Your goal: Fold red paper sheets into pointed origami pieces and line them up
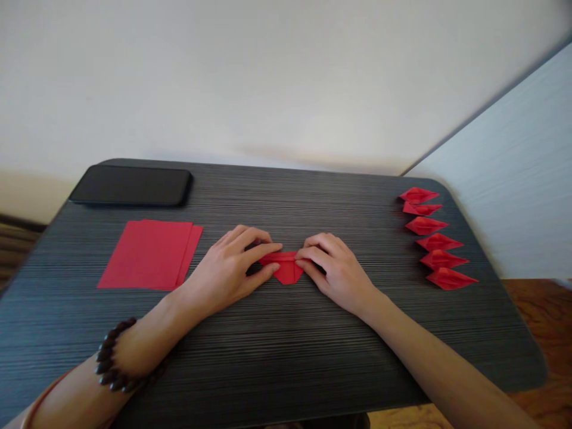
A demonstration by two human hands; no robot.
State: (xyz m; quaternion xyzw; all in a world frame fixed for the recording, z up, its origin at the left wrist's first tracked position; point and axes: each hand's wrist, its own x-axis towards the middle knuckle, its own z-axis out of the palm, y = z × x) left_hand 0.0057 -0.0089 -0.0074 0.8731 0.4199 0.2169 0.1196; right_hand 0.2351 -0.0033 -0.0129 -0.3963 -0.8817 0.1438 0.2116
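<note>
Phone: dark slab, far left.
Paper squares: loose red stack before our left wrist.
Left hand: thumb and fingers pinch the folded paper's left end.
Folded paper: red, between our hands; we judge this the creasing step, calling next for even pressure along the upper band.
Right hand: fingertips grip its right end.
Boat-shaped folds: six, in a column.

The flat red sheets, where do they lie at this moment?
In the head view, the red sheets lie overlapping on the left of the table, with the black slab just beyond them and the left hand close on their right.
</note>
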